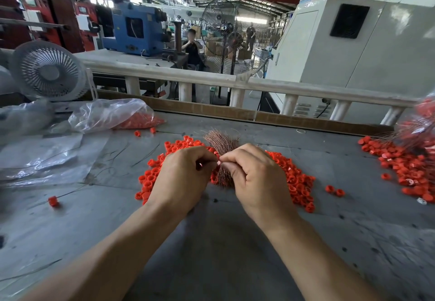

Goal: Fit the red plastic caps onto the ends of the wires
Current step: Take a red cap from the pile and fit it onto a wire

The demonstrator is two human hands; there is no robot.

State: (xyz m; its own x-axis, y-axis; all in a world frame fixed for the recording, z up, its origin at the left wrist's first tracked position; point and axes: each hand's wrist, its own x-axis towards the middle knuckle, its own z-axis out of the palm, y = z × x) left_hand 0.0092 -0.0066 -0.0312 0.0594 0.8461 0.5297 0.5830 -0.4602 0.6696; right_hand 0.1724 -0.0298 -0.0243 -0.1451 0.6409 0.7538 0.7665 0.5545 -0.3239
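Left hand [181, 173] and right hand [256, 178] meet at table centre, fingertips touching above the heap. Left hand: fingers curled, thumb and forefinger pinching a small red cap [218, 162] at the meeting point; a glimpse of red also shows inside the curled fingers. Right hand: fingers curled, thumb and forefinger pinching what looks like a single wire end against that cap; the wire itself is too fine to resolve. The rest of the right hand grips the bundle of copper-coloured wires [221, 141], which fans out beyond the knuckles and trails below them. Both hands hover over the main pile of red caps [294, 180], spread on the grey table [211, 253] to either side of the wrists. Stray caps: one at left near the table edge [53, 201], two just right of the pile [334, 190], two more towards the far left [144, 131]. Second heap of caps at far right [404, 168], with thin wires lying in it. Far left: clear plastic bag [113, 112] holding more red caps, lying on loose plastic sheeting. Behind it, a small white fan [48, 71]. Beyond the table rail, a large pedestal fan [221, 39], and a person seated in the background.
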